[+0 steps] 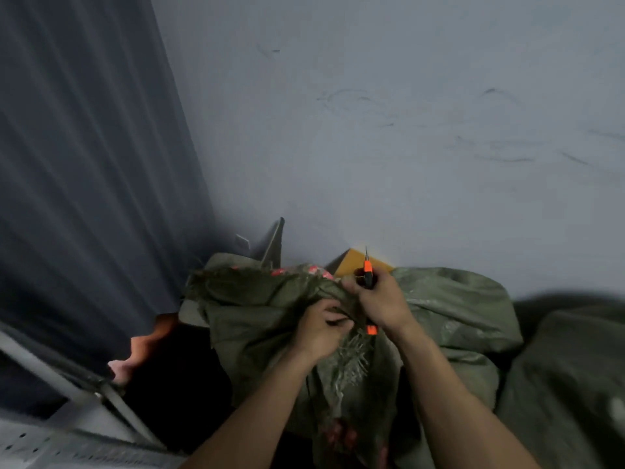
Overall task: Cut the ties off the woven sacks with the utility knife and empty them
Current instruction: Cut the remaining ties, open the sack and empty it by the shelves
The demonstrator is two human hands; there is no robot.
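Observation:
An olive-green woven sack (257, 319) lies bunched in front of me, its frayed mouth gathered at the centre. My left hand (321, 328) grips the gathered neck of the sack. My right hand (380, 299) is closed around an orange and black utility knife (368, 270), blade pointing up and away from me, right beside the gathered neck. The tie itself is hidden under my hands. Red and white contents (304, 270) show at the sack's far edge.
More green sacks lie to the right (456, 306) and far right (568, 367). A yellow-brown cardboard piece (351, 262) leans on the grey wall behind. A dark curtain (84, 164) hangs at left, with a metal frame (84, 394) below it.

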